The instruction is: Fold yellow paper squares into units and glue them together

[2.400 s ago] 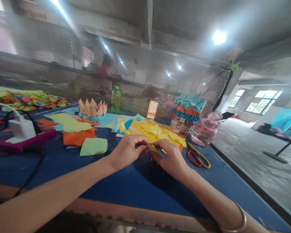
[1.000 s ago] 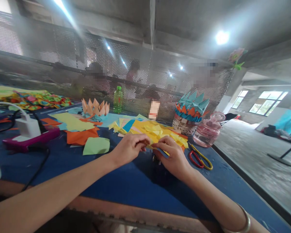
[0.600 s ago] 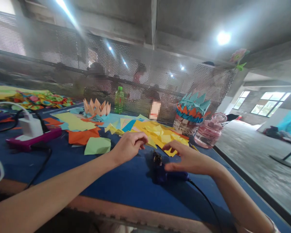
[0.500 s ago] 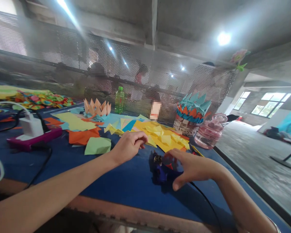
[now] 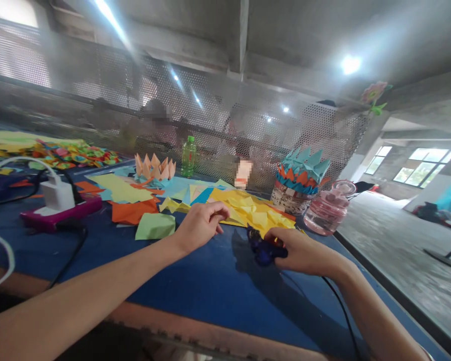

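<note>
My right hand [image 5: 304, 250] is closed around a dark blue glue gun [image 5: 261, 248] and holds it just above the blue table [image 5: 195, 296]. The gun's black cord [image 5: 342, 311] trails back along my right forearm. My left hand [image 5: 199, 228] rests to the left of the gun with its fingers curled into a pinch; what they hold is hidden. Both hands sit at the near edge of a pile of yellow folded papers [image 5: 251, 210].
A green paper piece [image 5: 156, 226] and orange sheet [image 5: 130, 210] lie left of my hand. Behind stand an orange paper lotus [image 5: 155, 168], a green bottle [image 5: 188, 156], a basket topped with paper points [image 5: 298, 185] and a pink jar [image 5: 326, 210]. A white charger [image 5: 56, 195] sits far left. People sit behind the mesh screen [image 5: 248, 130].
Both hands had been pinching a small yellow piece. My right hand let go, reached down to the blue glue gun on the table and lifted it. The left hand stayed put.
</note>
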Available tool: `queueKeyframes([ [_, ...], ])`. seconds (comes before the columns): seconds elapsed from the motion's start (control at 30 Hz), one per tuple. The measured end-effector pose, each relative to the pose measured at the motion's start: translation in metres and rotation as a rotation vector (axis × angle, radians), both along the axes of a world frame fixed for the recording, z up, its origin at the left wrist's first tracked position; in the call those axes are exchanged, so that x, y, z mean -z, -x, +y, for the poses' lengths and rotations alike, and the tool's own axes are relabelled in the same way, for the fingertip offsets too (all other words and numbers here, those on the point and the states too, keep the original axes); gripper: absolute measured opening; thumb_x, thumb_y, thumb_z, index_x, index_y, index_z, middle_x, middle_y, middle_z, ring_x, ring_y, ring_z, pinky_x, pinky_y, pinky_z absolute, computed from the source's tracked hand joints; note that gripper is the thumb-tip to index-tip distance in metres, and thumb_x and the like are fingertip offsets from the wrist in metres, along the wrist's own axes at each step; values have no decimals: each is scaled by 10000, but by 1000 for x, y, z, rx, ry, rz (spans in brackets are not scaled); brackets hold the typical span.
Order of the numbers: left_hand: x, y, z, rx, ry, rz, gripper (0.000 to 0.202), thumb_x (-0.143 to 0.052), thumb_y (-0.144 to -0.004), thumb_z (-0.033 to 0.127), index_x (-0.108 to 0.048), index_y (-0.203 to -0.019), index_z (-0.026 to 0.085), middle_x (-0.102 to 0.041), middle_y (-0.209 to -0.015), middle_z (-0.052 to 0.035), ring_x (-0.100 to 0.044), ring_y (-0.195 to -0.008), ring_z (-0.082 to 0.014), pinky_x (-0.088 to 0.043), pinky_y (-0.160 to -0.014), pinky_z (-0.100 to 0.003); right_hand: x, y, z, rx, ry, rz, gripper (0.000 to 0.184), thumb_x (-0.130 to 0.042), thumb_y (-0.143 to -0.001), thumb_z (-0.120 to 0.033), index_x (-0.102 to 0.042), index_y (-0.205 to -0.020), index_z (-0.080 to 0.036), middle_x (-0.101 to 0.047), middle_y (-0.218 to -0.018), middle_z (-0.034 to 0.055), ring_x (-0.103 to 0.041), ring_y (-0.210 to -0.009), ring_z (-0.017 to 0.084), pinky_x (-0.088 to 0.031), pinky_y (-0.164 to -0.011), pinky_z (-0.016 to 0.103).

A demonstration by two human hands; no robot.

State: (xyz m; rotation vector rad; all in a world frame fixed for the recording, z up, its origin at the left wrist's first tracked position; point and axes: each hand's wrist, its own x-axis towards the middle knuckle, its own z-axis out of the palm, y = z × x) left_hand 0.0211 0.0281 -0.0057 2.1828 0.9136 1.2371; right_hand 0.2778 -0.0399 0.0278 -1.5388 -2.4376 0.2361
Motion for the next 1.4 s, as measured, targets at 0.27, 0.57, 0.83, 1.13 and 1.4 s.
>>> queueKeyframes([
  [0.27, 3, 4, 5, -42, -190, 16, 193, -457, -868, 98, -635, -812, 150, -711, -807, -10, -646, -476, -72, -491, -483, -144, -15, -12, 1, 167, -117, 370, 268, -462, -873, -315, -651, -966, -149, -585, -668, -1, -518, -534, 139, -417, -512, 258],
  [0.57, 4, 10, 7, -60, -592, 86, 305, -389, -803, -6, -641, -888, 142, -698, -829, -34, -656, -593, -91, -512, -559, -172, -10, 5, -8, -52, -87, 423, 175, -507, -896, -315, -608, -872, -175, -611, -782, 22, -561, -704, 156, -461, -625, 254],
  [0.83, 3, 9, 7, -94, -754, 143, 347, -379, -751, -40, -629, -891, 158, -720, -832, -18, -683, -676, -112, -535, -607, -189, -8, 6, -11, -116, -151, 417, 152, -499, -913, -300, -595, -892, -184, -622, -828, 31, -568, -739, 169, -473, -638, 265],
  [1.13, 0, 8, 2, -112, -840, 165, 337, -377, -771, -43, -618, -908, 148, -713, -814, -20, -705, -702, -133, -553, -610, -212, 3, 9, -3, -121, -152, 382, 149, -558, -916, -350, -615, -941, -215, -660, -875, 24, -606, -802, 193, -531, -740, 315],
  [1.4, 0, 9, 1, -101, -895, 187, 314, -388, -846, -23, -610, -984, 152, -731, -891, -30, -731, -846, -170, -576, -665, -235, 0, 14, -3, -121, -204, 370, 210, -579, -920, -377, -644, -1045, -222, -700, -1046, 47, -640, -1039, 246, -511, -958, 393],
])
